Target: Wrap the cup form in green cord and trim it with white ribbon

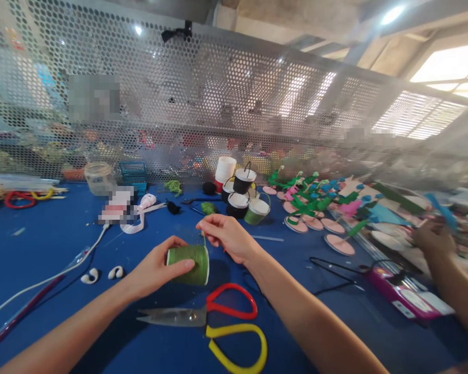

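My left hand [156, 267] is wrapped round a small cup covered in green yarn [189, 267], tipped on its side, with a white rim at its right end. Thumb and fingers press on the yarn winding. Just above the rim, my right hand [228, 236] pinches a strand of green yarn [205, 239] that runs down to the cup. Below both hands, large scissors [185, 317] with one red and one yellow handle lie on the blue table [113, 337], blades pointing left.
Yarn-wrapped little buckets [237, 202] and stacked white cups [225, 169] stand at the back. Green yarn flower pieces on pink discs [339, 244] fill the right. Beyond a purple power strip [401, 296], another person's hand [434, 239] works. White earbuds [116, 272] lie left.
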Motion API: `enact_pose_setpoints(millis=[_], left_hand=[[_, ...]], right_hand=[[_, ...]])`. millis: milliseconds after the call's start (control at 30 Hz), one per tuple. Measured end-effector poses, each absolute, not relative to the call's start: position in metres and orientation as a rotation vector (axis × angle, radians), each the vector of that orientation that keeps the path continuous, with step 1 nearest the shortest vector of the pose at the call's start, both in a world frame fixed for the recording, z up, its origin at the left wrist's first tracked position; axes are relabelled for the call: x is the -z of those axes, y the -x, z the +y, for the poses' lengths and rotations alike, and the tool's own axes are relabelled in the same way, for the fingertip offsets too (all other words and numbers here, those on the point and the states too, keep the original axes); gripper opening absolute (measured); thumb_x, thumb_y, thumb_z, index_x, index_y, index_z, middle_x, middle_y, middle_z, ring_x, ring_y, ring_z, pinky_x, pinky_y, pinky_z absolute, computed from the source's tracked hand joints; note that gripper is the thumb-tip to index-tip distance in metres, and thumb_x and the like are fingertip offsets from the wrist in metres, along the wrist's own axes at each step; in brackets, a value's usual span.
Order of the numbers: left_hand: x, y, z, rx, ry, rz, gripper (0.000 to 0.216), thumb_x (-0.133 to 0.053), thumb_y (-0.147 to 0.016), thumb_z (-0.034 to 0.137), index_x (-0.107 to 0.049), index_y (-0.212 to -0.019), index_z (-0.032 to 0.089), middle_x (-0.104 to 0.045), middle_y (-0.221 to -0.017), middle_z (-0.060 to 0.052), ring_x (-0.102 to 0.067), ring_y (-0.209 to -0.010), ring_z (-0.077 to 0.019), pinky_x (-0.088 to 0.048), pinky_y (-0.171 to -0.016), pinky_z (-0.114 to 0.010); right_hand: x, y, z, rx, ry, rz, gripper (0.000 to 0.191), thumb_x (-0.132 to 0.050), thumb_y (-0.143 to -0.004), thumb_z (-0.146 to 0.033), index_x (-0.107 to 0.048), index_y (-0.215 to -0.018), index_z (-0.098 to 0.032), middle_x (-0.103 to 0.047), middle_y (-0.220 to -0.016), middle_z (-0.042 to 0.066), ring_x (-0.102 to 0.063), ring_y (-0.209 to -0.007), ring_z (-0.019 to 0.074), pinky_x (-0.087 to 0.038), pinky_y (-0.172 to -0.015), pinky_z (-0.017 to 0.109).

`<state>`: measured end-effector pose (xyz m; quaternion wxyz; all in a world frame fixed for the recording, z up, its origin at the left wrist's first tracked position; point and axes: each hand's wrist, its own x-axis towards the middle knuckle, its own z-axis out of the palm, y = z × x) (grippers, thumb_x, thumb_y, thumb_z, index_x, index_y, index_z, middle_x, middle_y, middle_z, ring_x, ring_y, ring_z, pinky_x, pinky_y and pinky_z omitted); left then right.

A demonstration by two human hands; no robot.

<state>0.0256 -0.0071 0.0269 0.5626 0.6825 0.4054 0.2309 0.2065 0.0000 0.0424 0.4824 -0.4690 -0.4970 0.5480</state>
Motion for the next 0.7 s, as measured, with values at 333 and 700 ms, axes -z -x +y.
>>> enact_pose_setpoints(millis=[333, 700], left_hand=[[-0.02, -0.024, -0.008, -0.753, -1.818, 0.885, 0.049, -0.069, -0.062, 0.034, -0.048, -0.103, 0.02, -0.056, -0.093, -0.003, -0.055, -0.08, -0.0191, -0.046, -0.069, -0.03], [-0.031, -0.022, -0.009, -0.648, -1.766, 0.937, 0.046, -0.067, -0.064, 0.038, -0.052, -0.104, 0.019, -0.058, -0.083, -0.001, -0.053, -0.069, -0.0161, -0.046, -0.062, -0.027]], right_hand=[[-0.039, -0.192, 0.03, -1.303, 1.314, -1.64, 0.021, -0.064, -0.067, -0.033, -0.059, -0.053, -0.017, -0.042, -0.04, -0.009, -0.032, -0.04, 0.0056, -0.024, -0.042, 0.022], [-0.033, -0.235, 0.026, -0.781, 1.601, -1.758, 0.03, -0.044, -0.084, -0.028, -0.064, -0.067, -0.015, -0.055, -0.054, 0.0, -0.047, -0.04, 0.0083, -0.037, -0.045, 0.022]])
